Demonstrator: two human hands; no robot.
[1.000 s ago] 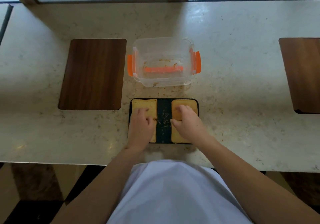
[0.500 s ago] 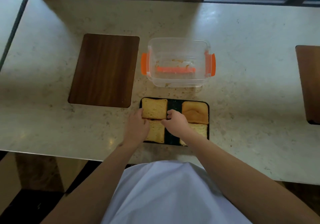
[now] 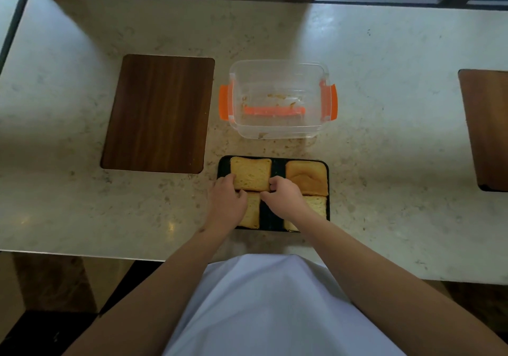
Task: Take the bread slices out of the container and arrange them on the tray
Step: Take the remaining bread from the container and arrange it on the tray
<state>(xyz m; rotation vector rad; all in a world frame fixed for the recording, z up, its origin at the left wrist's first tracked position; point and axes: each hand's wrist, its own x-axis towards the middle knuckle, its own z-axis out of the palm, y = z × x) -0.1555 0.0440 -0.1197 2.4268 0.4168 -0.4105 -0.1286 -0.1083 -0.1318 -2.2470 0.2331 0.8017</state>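
A black tray (image 3: 278, 168) lies near the counter's front edge with several bread slices on it. The far left slice (image 3: 250, 174) is pinched at its near corners by my left hand (image 3: 226, 204) and my right hand (image 3: 283, 196). A browner slice (image 3: 306, 177) lies at the far right. Two near slices, the near left slice (image 3: 251, 214) and the near right slice (image 3: 316, 208), are partly hidden under my hands. The clear container (image 3: 277, 133) with orange clips stands just beyond the tray and holds only crumbs.
A dark wooden board (image 3: 158, 113) lies to the left of the container. Another wooden board (image 3: 485, 130) sits at the right edge. The marble counter (image 3: 384, 108) runs to a window frame at the back.
My right hand moved left from the right-hand slices to the far left slice. Both hands now grip that slice's near edge. The camera view shifted slightly.
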